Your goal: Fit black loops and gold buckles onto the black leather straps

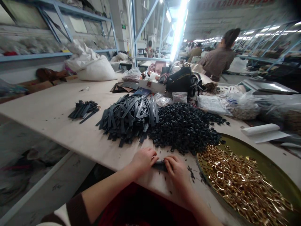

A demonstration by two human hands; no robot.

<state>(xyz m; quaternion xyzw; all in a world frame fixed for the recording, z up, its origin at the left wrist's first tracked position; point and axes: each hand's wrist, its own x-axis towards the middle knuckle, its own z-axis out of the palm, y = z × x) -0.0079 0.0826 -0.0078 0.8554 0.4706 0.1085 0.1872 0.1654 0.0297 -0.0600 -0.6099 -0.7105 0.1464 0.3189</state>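
Observation:
Near the table's front edge, a short black strap lies level between my two hands. My left hand has its fingers closed on the strap's left end. At the other end, my right hand pinches it between thumb and fingers. My fingers hide both ends of the strap. Just beyond my left hand rises a heap of flat black straps. A pile of small black loops lies beyond my right hand. Gold-coloured metal buckles fill much of a round tray at the right.
A smaller bunch of black straps lies at the left of the table. Behind the heaps are a black bag, plastic bags and a white sack. Another person is farther back at the right.

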